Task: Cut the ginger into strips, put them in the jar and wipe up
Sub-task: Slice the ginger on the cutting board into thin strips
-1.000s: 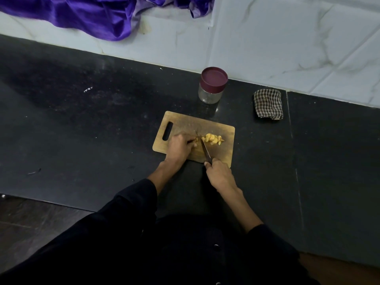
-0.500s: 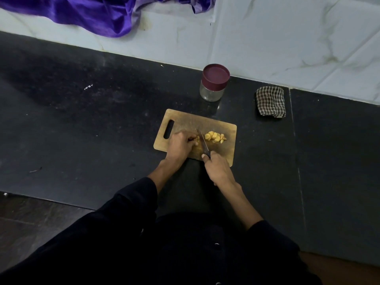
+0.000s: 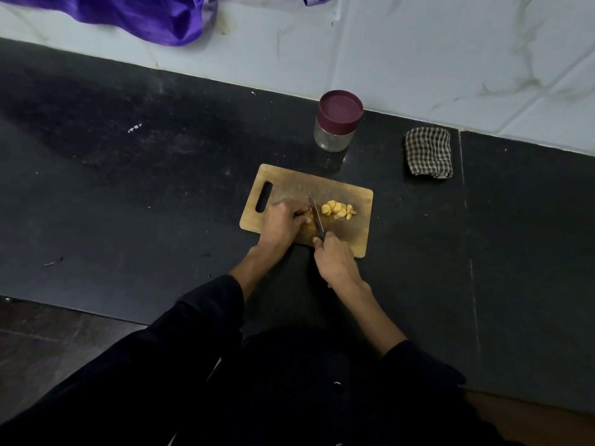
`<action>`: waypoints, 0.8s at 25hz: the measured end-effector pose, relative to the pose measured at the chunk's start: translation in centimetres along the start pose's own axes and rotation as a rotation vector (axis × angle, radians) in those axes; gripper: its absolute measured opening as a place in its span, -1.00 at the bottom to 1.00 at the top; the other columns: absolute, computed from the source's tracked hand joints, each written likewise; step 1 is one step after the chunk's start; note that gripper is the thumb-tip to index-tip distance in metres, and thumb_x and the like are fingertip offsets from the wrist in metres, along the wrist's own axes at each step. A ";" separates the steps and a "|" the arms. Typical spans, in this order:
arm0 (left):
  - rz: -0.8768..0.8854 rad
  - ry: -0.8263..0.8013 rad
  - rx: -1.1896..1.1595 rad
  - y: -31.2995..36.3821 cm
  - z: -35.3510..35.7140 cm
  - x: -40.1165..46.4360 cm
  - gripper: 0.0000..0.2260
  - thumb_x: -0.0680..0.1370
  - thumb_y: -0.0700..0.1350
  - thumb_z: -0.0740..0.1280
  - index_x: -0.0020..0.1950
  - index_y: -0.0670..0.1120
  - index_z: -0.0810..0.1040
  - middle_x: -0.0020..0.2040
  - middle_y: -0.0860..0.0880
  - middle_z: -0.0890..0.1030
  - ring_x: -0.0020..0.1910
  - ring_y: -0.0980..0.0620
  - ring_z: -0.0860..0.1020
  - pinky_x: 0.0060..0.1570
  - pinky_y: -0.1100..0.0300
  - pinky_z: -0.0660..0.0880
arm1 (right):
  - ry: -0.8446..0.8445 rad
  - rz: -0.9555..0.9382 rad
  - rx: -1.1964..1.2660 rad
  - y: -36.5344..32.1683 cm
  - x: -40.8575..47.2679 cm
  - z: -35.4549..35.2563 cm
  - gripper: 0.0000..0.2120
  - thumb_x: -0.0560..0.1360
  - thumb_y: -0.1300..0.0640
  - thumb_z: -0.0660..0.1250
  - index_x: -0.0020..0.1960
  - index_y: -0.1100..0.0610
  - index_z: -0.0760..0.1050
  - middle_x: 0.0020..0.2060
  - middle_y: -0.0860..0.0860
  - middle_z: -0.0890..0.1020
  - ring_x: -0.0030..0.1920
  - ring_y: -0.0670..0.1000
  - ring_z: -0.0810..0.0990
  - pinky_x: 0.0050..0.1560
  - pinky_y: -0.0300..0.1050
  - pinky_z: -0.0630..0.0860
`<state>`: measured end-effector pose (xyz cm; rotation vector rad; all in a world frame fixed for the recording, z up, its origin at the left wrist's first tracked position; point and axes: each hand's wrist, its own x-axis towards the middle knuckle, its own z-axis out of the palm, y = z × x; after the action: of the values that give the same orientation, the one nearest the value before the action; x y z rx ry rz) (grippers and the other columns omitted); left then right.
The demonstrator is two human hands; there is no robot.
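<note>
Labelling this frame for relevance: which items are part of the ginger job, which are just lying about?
In the job:
- knife, held by right hand
- uncut ginger, mostly hidden under left hand
- ginger slices
- cutting board
- lidded jar
- checked cloth

Lying about:
- purple fabric

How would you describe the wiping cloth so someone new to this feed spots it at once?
Start at the dark countertop where it meets the pale marble wall. Against that wall, right of the lidded glass jar and beyond the wooden cutting board, lies a folded checkered cloth. It is the only patterned thing there, brown-and-white checked, unlike the plain purple fabric on the wall.
</note>
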<state>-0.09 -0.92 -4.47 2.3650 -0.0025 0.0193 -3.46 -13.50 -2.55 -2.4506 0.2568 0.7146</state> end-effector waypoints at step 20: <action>-0.031 0.015 -0.061 -0.2 0.1 0.0 -0.77 0.42 -0.25 0.46 0.06 -0.19 0.66 0.01 -0.08 0.67 0.01 0.04 0.60 0.08 0.25 0.50 | 0.019 0.033 0.010 0.3 1.0 -0.3 -0.74 0.68 -0.01 0.12 0.16 0.16 0.44 -0.10 0.07 0.53 -0.05 0.14 0.62 -0.04 0.19 0.63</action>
<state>-0.11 -0.81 -4.68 2.3039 0.0408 0.0220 -2.60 -13.91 -2.97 -2.4502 0.3080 0.7028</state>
